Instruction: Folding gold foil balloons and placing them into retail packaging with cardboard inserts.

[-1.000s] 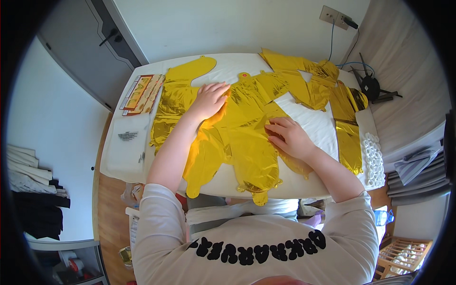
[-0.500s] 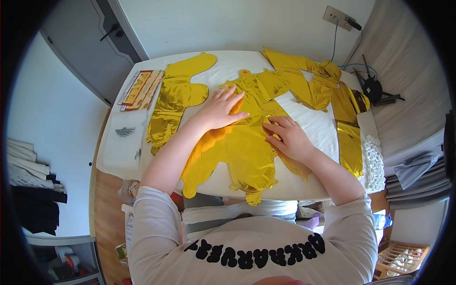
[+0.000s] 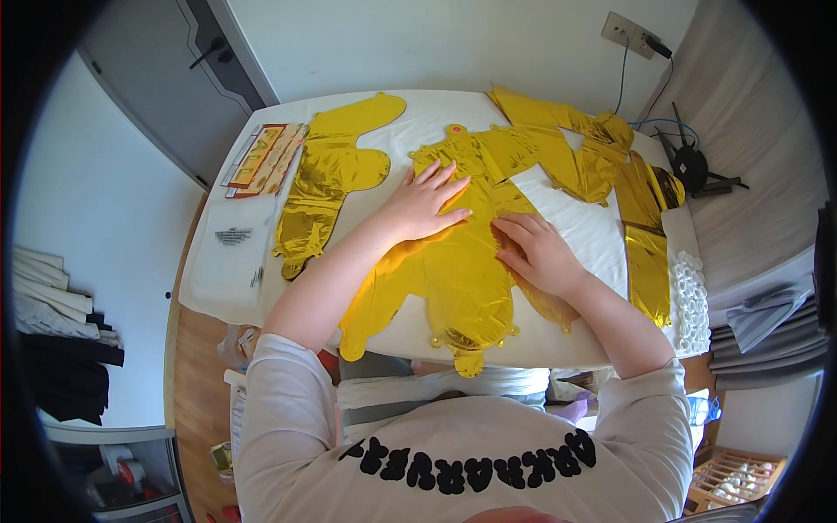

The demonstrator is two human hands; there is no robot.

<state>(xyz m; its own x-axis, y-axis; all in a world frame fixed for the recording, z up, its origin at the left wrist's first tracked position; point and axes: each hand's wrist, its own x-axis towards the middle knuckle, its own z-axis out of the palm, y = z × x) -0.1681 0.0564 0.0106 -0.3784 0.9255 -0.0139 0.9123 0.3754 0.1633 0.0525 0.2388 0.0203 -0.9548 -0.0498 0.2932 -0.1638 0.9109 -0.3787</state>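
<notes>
A flat gold foil balloon lies in front of me, its rounded tabbed end hanging slightly over the near table edge. My left hand rests flat on its upper middle, fingers spread. My right hand lies on its right side, fingers slightly bent and thumb apart; nothing is visibly gripped. Orange reflections show on the foil beside the left hand. Another uninflated gold foil balloon lies to the left. More folded gold foil stretches across the far right and down the right side.
The table has a white cloth. On its left are printed cards and a clear plastic bag. White rings or rolls line the right edge. A black device with cables stands behind, near a wall socket.
My left hand has slid a little to the right over the foil, fingers still spread. The right hand's fingers lie flatter and closer together. The whole view has shifted slightly.
</notes>
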